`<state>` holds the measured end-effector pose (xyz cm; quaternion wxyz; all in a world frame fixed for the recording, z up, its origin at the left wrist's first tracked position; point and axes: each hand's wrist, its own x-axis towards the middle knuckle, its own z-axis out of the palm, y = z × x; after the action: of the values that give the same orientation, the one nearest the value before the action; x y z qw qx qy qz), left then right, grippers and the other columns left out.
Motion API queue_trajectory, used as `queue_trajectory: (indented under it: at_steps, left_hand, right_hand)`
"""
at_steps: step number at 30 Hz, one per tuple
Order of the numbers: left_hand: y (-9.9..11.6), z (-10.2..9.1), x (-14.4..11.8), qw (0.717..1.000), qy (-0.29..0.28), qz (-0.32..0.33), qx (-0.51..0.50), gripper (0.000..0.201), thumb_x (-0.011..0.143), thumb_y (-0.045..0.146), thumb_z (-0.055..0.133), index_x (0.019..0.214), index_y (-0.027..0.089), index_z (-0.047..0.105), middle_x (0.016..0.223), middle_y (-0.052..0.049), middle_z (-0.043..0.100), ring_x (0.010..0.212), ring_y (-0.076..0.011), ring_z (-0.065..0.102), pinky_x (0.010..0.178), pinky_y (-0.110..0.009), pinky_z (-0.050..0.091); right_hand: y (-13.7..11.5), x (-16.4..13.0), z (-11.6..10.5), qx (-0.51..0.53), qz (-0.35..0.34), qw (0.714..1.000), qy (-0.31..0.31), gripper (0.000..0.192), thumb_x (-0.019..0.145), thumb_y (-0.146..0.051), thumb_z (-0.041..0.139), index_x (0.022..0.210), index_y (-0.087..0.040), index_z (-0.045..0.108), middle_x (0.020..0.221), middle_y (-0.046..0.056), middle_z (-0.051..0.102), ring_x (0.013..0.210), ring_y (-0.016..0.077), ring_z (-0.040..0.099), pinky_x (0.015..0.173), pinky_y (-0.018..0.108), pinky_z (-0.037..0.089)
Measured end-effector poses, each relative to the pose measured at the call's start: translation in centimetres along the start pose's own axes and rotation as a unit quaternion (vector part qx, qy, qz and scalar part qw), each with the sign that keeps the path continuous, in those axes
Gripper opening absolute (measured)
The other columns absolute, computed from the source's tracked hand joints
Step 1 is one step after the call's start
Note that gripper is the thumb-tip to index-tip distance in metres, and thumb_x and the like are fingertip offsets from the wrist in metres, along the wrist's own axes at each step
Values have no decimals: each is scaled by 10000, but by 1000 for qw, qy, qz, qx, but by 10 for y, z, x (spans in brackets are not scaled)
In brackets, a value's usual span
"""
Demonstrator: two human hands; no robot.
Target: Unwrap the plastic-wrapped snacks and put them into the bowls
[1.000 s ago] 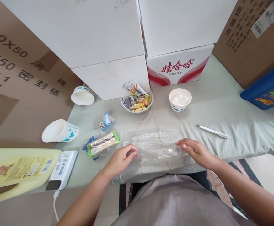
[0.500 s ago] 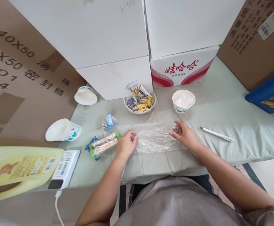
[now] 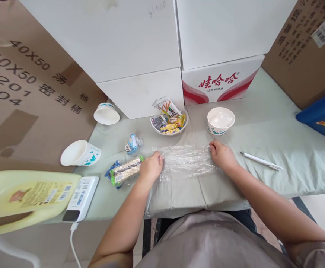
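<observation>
A clear, crinkled plastic bag (image 3: 187,163) lies spread on the cloth in front of me. My left hand (image 3: 151,167) is closed, pinching the bag's left edge. At the bag's right edge, the fingers of my right hand (image 3: 221,154) are closed on the plastic too. Just left of my left hand are a wrapped snack pack (image 3: 127,170) with green ends and a blue wrapper under it. Beyond these sits a small blue snack packet (image 3: 132,143). A white pen (image 3: 261,160) lies to the right of my right hand.
A bowl of wrapped snacks (image 3: 170,132) and an upright paper bowl (image 3: 220,121) stand behind the bag. Two paper bowls (image 3: 107,114) (image 3: 81,153) lie tipped at the left. A yellow jug (image 3: 39,193), white power strip (image 3: 81,197), blue container (image 3: 322,113) and stacked boxes (image 3: 223,83) surround the cloth.
My right hand's fingers, spread before, have closed on the bag's right edge. My left hand still holds its side. The bag looks flatter, and the view has shifted slightly.
</observation>
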<state>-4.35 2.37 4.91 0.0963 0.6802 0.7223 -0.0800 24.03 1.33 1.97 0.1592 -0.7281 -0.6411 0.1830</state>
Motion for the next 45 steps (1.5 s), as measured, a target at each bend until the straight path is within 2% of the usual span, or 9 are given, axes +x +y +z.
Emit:
queue_trajectory:
  at_steps: [6,10,14,17,20,24,28,34,45]
  left_hand:
    - [12,9,-10,967,239,80,-40,248,927,274,486,1080,145,633,1094,-168,630,1069,-319,574,919,-461,444]
    - [33,31,-17,915,170,356,-87,258,948,298,475,1093,194,661,1157,-123,650,1155,-280,560,1011,-465,423]
    - [40,49,-14,895,110,431,-45,528,928,410,526,1418,226,453,1524,-115,398,1451,-334,261,1161,-579,214]
    - [38,51,-12,893,79,441,-37,598,926,452,522,1467,239,384,1579,-99,305,1487,-320,167,1188,-581,135]
    - [38,48,-12,889,62,451,-43,589,928,459,515,1459,234,398,1576,-97,311,1488,-309,169,1193,-571,133]
    - [37,42,-13,889,74,445,-73,552,914,462,538,1400,209,478,1535,-122,378,1460,-317,246,1176,-559,206]
    - [16,26,-7,914,157,349,-135,357,946,355,482,1238,192,605,1364,-123,544,1301,-269,464,1106,-455,351]
    - [-14,6,14,960,125,238,-83,268,837,253,594,1086,194,675,1057,-108,684,1059,-301,564,943,-448,438]
    - [2,9,38,965,33,216,-144,172,865,219,493,932,216,652,942,-42,698,874,-198,638,815,-297,472]
  right_hand:
    - [-8,-1,8,-75,-20,997,14,266,967,-253,372,1080,-186,603,1065,108,692,865,225,644,662,303,407]
    - [-3,0,13,-78,-58,994,40,265,953,-261,385,1076,-195,610,1053,120,694,834,240,646,646,325,428]
    - [17,6,2,-86,-24,993,71,275,920,-262,433,1122,-195,608,984,118,709,804,250,646,667,344,457]
    - [26,4,-12,-102,-5,988,119,291,911,-249,437,1128,-172,615,984,127,703,818,255,643,700,357,470]
    - [17,-10,-15,-86,-130,978,139,295,939,-252,414,1114,-156,630,1025,141,689,947,268,627,819,385,483]
    - [-1,-33,6,-86,-324,942,39,422,939,-365,510,1292,-140,560,1346,161,570,1280,314,478,1053,487,388]
    - [9,-52,17,-96,-342,935,-5,578,905,-462,571,1386,-152,490,1474,180,444,1411,352,317,1099,578,319]
    - [38,-82,-11,-40,-369,929,17,448,901,-449,589,1247,-165,589,1268,164,602,1230,319,500,986,506,445]
    - [50,-102,-14,-40,-365,930,22,240,972,-165,424,1008,-177,661,875,87,657,819,202,549,732,347,458]
